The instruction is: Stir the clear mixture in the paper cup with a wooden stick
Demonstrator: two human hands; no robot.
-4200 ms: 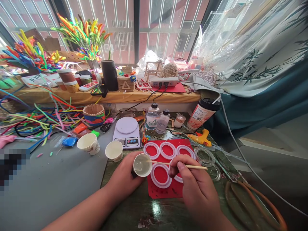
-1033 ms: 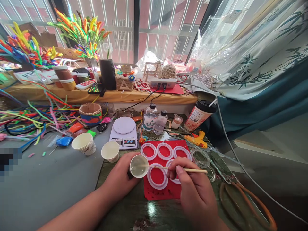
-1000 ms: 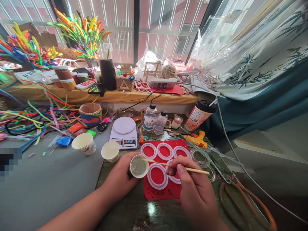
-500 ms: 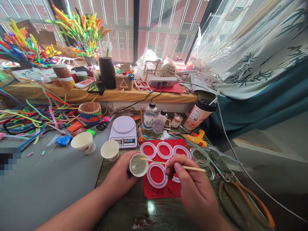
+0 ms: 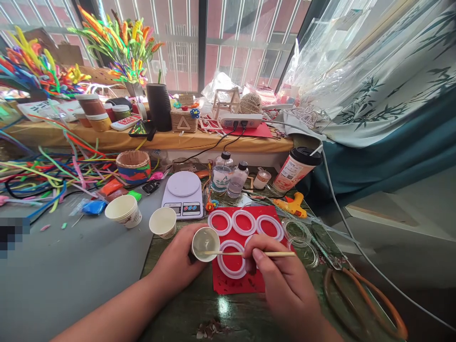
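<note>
My left hand (image 5: 181, 256) is wrapped round a paper cup (image 5: 205, 237) that is tilted toward me, with a clear, cloudy liquid inside. Between the fingers of my right hand (image 5: 272, 266) is a thin wooden stick (image 5: 281, 254); its far end dips into the cup near the lower side. Several white ring molds (image 5: 243, 222) lie on a red sheet (image 5: 238, 286) just beyond and under my hands. One ring is partly covered by my right hand.
A white kitchen scale (image 5: 183, 190), two bottles (image 5: 223, 173) and a lidded drink cup (image 5: 295, 168) stand behind. Other paper cups (image 5: 163, 223) are at left. An orange glue gun (image 5: 294, 205), clear rings (image 5: 297, 232) and large scissors (image 5: 374, 294) lie at right.
The stick's tip has shifted from the upper right of the cup toward its lower side. My right hand has moved slightly left and down; the left hand holds the cup in place.
</note>
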